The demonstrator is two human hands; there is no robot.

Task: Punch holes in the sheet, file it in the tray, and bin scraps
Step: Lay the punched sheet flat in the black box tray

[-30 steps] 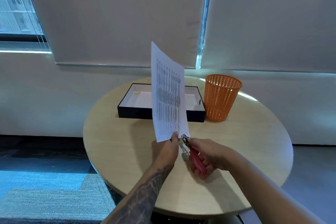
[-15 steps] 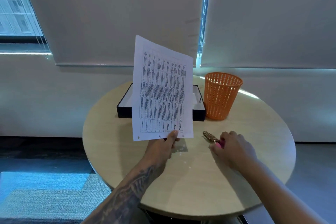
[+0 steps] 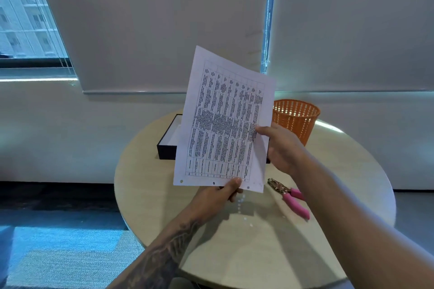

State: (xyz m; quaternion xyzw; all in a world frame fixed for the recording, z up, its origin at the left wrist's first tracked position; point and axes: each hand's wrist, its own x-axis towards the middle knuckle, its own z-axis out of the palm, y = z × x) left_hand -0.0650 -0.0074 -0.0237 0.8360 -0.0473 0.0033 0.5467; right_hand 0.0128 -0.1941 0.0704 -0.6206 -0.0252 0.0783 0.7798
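Punching looked done: 3 holes lined the sheet (image 3: 225, 122) we pinched in left hand (image 3: 219, 195) and right hand (image 3: 279, 148).
Filing in the tray (image 3: 167, 150) and binning scraps (image 3: 242, 204) remained.

The sheet (image 3: 225, 122) was thin white matt paper printed with a dense black table, with 3 punched holes along its lower edge. The bench (image 3: 340, 171) looked like pale wood-grain laminate, smooth with a soft sheen. The hole punch (image 3: 287, 197) had shiny metal jaws and pink plastic-coated handles. The bin (image 3: 296, 122) was orange plastic mesh. The tray (image 3: 167, 151) was matt black outside, white inside.
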